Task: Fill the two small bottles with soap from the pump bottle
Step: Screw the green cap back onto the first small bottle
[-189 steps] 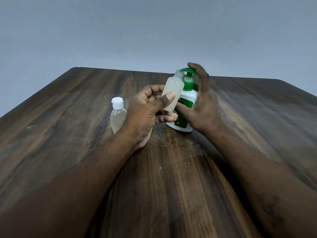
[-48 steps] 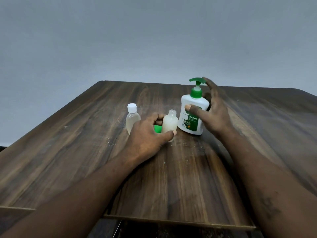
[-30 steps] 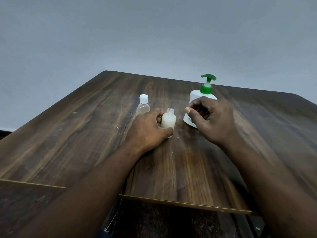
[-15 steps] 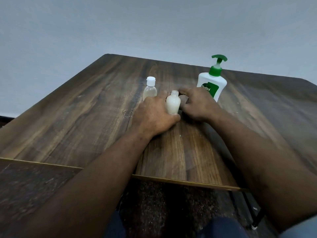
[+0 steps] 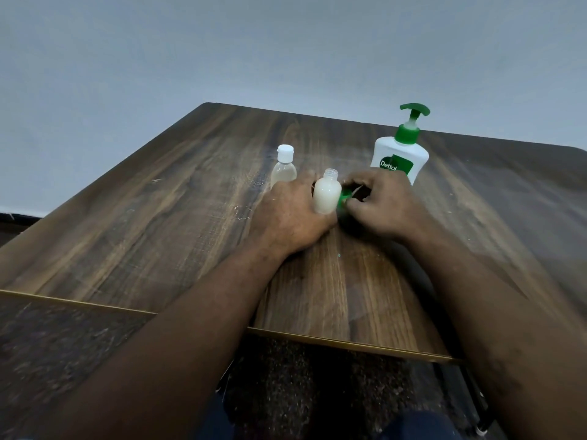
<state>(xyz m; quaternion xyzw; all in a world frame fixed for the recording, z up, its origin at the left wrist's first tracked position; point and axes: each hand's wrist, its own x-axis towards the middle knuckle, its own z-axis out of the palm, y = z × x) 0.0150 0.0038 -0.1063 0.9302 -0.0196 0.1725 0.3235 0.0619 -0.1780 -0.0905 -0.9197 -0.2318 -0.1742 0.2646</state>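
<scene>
Our left grip (image 5: 292, 214) clasps the uncapped, soap-filled small bottle (image 5: 326, 198), upright on the wooden surface (image 5: 158, 217); our right grip (image 5: 384, 204) pinches a green cap (image 5: 344, 198) beside it. The capped bottle (image 5: 283, 169) and pump bottle (image 5: 401, 155) stand behind.

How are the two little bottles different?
The capped bottle wears a white cap; the open bottle has none. The capped bottle looks clear; the open bottle looks milky white. The left hand holds the open bottle; nothing holds the capped bottle. Both are small and stand upright on the wooden table.
</scene>
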